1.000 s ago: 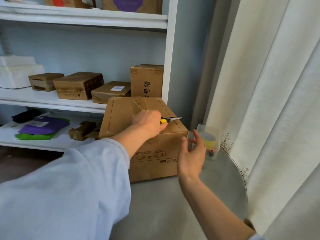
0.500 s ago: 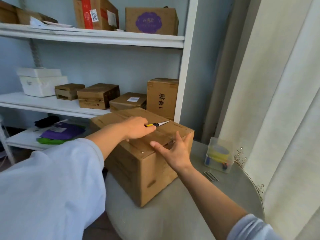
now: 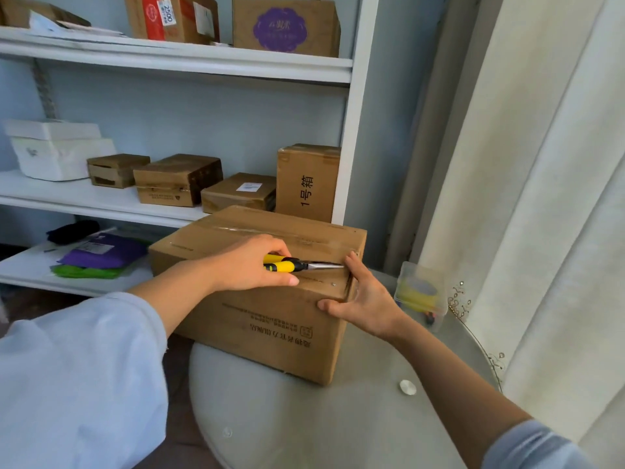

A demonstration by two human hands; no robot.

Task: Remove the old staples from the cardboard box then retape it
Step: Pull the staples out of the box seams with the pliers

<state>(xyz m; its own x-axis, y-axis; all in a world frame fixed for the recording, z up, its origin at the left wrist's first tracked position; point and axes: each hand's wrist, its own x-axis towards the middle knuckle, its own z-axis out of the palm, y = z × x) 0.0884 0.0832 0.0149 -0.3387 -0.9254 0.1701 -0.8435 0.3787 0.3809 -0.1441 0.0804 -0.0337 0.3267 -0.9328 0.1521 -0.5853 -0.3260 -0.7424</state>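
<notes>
Yellow-handled pliers (image 3: 297,265) were gripped by the left hand (image 3: 250,265); the cardboard box (image 3: 270,319), at the table's (image 3: 338,418) back edge, was steadied by the open right hand (image 3: 365,299), whose fingers (image 3: 355,270) could be jabbed by a slip.

Box (image 3: 270,319) on table (image 3: 338,428); container (image 3: 421,299) right

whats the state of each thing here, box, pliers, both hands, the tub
cardboard box: closed, flaps down, resting on the round table
pliers: gripped, tips at the box's right top edge
left hand: grips the pliers' handles
right hand: open, steadies the box's right corner
plastic tub: upright beside the box, yellow roll inside
</notes>
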